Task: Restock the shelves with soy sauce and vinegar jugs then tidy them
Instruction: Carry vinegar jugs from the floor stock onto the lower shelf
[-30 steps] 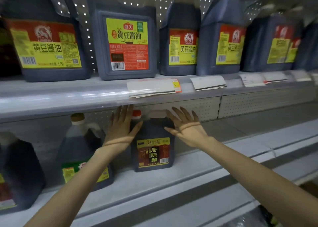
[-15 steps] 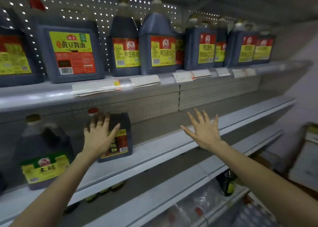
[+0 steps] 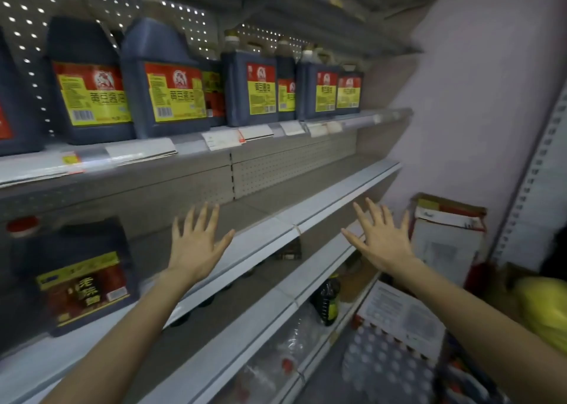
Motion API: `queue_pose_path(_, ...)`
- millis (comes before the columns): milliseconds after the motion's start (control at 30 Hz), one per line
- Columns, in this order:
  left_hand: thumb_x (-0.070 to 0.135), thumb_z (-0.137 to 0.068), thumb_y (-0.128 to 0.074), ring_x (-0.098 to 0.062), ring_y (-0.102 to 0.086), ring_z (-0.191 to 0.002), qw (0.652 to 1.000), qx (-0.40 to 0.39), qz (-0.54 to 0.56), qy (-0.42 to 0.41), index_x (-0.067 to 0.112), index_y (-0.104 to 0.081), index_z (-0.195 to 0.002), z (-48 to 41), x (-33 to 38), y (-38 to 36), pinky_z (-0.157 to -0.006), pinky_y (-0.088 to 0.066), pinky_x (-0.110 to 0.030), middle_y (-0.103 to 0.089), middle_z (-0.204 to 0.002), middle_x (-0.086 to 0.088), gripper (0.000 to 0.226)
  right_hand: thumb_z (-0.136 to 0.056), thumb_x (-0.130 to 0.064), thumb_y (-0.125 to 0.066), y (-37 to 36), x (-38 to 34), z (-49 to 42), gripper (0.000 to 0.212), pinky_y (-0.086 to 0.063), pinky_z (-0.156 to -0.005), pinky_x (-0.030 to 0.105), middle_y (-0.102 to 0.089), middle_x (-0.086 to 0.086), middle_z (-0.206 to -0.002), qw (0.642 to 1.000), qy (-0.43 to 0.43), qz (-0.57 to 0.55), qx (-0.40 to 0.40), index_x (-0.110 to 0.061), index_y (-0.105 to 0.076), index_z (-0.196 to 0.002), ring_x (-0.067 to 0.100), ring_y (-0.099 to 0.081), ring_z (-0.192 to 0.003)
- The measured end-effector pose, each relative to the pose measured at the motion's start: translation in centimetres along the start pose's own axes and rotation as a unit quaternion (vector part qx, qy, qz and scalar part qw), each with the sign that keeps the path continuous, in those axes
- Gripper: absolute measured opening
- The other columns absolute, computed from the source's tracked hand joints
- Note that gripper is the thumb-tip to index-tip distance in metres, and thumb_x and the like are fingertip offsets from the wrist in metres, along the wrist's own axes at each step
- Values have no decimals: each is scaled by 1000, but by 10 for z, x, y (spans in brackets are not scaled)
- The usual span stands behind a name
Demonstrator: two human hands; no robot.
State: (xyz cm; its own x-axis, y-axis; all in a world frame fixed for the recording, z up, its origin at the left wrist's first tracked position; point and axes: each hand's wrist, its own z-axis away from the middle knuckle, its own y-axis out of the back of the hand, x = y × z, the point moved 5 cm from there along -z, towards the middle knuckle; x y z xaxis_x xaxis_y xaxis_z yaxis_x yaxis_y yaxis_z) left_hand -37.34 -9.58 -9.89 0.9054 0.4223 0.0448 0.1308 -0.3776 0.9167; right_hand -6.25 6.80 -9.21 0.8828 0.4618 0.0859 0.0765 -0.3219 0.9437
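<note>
A dark vinegar jug [image 3: 81, 276] with a red cap and a yellow, red and black label stands at the left of the middle shelf [image 3: 276, 230]. My left hand [image 3: 198, 244] is open with fingers spread, to the right of the jug and apart from it. My right hand [image 3: 380, 241] is also open and empty, held in front of the shelf's right end. Several dark soy sauce jugs [image 3: 171, 81] with red and yellow labels line the upper shelf [image 3: 190, 149].
Cardboard boxes [image 3: 448, 238] stand on the floor at the right by a pale wall. A shrink-wrapped pack of bottles [image 3: 386, 370] lies below them. A small dark bottle [image 3: 328, 302] sits on a lower shelf. Something yellow [image 3: 543, 308] is at the right edge.
The view has swung to the right. My left hand has come off the vinegar jug and moved right with the right hand; the jug stays at the left of the shelf.
</note>
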Motion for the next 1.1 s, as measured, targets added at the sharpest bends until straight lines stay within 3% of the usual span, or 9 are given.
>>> queue_pose_path(133, 67, -84, 2, -25, 2, -148, 999, -12, 14, -35, 21, 2, -153, -30, 24, -16, -116, 4, -48, -1, -161, -3, 83, -86, -72, -7, -6, 45, 15, 78, 0, -113, 61, 9, 2, -159, 998, -66, 9, -20, -30, 11, -149, 28, 6, -146)
queue_pose_path(267, 61, -93, -10, -26, 0, -148, 996, -22, 37, -80, 21, 2, -153, -62, 54, -31, -117, 1, -49, -2, -161, -4, 74, -78, -80, 3, -5, 81, 31, 87, 1, -111, 62, 9, 2, -159, 990, -135, 39, -17, -31, 10, -149, 28, 5, -146)
queue_pose_path(367, 64, -90, -5, -25, 1, -148, 991, -22, 41, -128, 22, 3, -153, -84, 81, -43, -117, 1, -48, 0, -161, -3, 76, -71, -82, 13, -5, 101, 41, 95, 0, -110, 63, 6, 2, -159, 981, -188, 53, -17, -29, 4, -151, 28, 3, -146)
queue_pose_path(533, 66, -88, 1, -26, 2, -148, 977, -25, 49, -204, 21, 1, -153, -113, 126, -65, -116, 1, -50, -2, -161, -4, 79, -87, -72, -12, -10, 124, 60, 77, -3, -111, 63, 4, 1, -160, 961, -261, 86, -29, -30, 3, -151, 27, -1, -146)
queue_pose_path(667, 61, -91, -10, -27, -2, -148, 964, -32, 77, -254, 20, -3, -154, -124, 157, -82, -116, -1, -52, -5, -161, -5, 75, -83, -77, -7, -17, 131, 80, 82, -4, -111, 62, -3, -1, -160, 946, -308, 96, -34, -31, -2, -151, 27, -3, -146)
queue_pose_path(833, 65, -91, -3, -27, 0, -148, 947, -63, 76, -305, 19, 0, -153, -126, 190, -111, -116, -1, -50, -2, -161, -6, 77, -89, -69, -18, -30, 140, 114, 75, -6, -111, 62, -1, -1, -160, 928, -353, 107, -50, -30, -3, -151, 26, -4, -146)
queue_pose_path(1100, 63, -87, -3, -27, 1, -148, 924, -86, 78, -365, 19, -1, -153, -132, 259, -134, -117, 1, -51, -2, -161, -4, 79, -88, -70, -14, -46, 176, 147, 77, -5, -111, 62, -1, 0, -160, 902, -402, 129, -88, -27, -1, -151, 27, -4, -146)
